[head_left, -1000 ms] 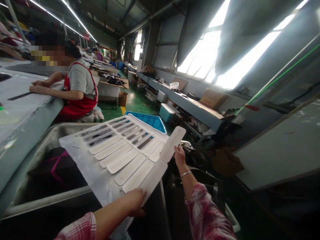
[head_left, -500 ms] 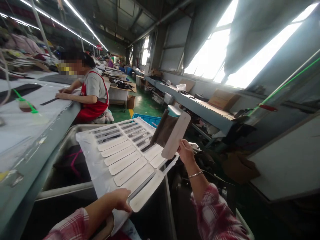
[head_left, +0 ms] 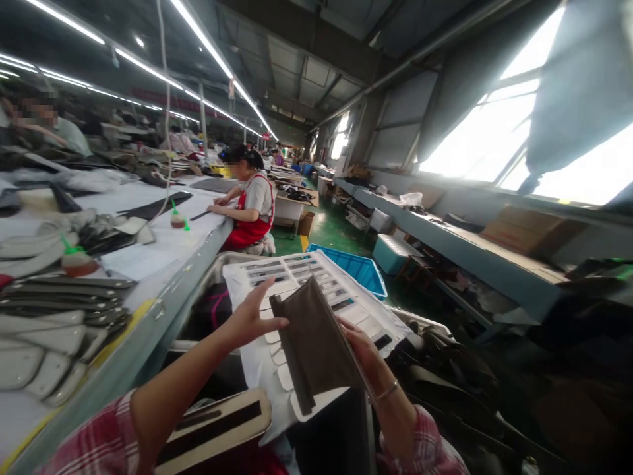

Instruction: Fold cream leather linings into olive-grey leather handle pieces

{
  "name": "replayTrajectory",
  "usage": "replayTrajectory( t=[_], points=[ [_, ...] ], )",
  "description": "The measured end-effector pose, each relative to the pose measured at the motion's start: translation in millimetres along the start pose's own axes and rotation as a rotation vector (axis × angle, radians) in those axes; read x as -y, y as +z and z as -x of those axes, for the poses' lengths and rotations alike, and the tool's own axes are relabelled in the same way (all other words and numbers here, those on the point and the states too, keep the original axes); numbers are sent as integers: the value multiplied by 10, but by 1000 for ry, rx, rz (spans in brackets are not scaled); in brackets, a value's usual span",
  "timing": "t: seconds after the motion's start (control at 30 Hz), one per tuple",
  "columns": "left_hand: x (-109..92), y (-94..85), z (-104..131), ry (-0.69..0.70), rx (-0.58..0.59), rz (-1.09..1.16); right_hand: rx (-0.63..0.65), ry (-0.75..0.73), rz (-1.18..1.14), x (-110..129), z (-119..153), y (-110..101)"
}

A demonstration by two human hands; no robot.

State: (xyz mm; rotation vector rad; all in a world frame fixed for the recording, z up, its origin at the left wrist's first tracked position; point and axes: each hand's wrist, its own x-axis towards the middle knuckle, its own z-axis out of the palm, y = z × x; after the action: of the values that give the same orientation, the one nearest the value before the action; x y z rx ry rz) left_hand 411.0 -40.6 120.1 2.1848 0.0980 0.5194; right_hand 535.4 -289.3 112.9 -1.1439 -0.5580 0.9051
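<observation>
Head view.
Item: dark brown piece (head_left: 319, 340), tilted above the white slotted sheet (head_left: 253, 359), part-covering its pale strips (head_left: 285, 378).
Right hand (head_left: 364, 349): gripping the piece's right edge.
Left hand (head_left: 254, 315): open, digits spread at the left edge; thumb contact cannot be told.
Risks, judged: one-sided hold may let the piece twist; a low swing may dislodge strips.
Edges: worktable (head_left: 171, 290) left, blue crate (head_left: 364, 272) beyond.
Room: open air above the sheet.
</observation>
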Motion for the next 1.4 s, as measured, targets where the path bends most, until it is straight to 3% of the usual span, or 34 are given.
replayTrajectory(
  t=[0.1, 0.17, 0.23, 0.33, 0.37, 0.47, 0.53, 0.6, 0.67, 0.7, 0.8, 0.87, 0.93, 1.07, 1.27, 1.4],
  points=[
    [38, -214, 241, -145, 200, 144, 45, -14, 96, -156, -95, 237],
    [76, -302, 446, -258, 236, 143, 80, 1, 116, -234, -143, 360],
    [54, -349, 664, -279, 102, 25, 95, 53, 62, -281, -177, 493],
    [-136, -291, 980, -150, -138, -206, -18, 87, -34, -317, -220, 791],
    [-225, -234, 1074, -79, -162, -241, -83, 68, -54, -328, -234, 923],
    [-459, -40, 1286, 94, -67, -174, -220, -38, -111, -371, -259, 1364],
    [-523, -6, 1360, 95, -102, -125, -184, -58, -126, -386, -236, 1609],
    [-503, -119, 1407, 5, -212, -108, -23, -14, -27, -360, -166, 1744],
    [-433, -359, 1462, -96, -268, -86, 159, -70, 270, -294, -69, 1758],
    [-395, -501, 1501, -138, -267, -66, 217, -168, 487, -255, -23, 1730],
    [-313, -874, 1646, -197, -225, 0, 209, -558, 1157, -192, 32, 1597],
    [-304, -1013, 1723, -199, -174, 13, 193, -682, 1404, -233, -25, 1531],
    [-322, -1065, 1749, -184, -94, 2, 230, -722, 1470, -332, -135, 1504],
    [-348, -1069, 1679, -133, 32, -54, 281, -675, 1375, -562, -335, 1487],
    [-321, -1136, 1654, -179, -4, -259, 183, -646, 1275, -762, -375, 1343],
    [-329, -1100, 1692, -235, 90, -350, 90, -563, 1243, -880, -353, 1211]
  ],
)
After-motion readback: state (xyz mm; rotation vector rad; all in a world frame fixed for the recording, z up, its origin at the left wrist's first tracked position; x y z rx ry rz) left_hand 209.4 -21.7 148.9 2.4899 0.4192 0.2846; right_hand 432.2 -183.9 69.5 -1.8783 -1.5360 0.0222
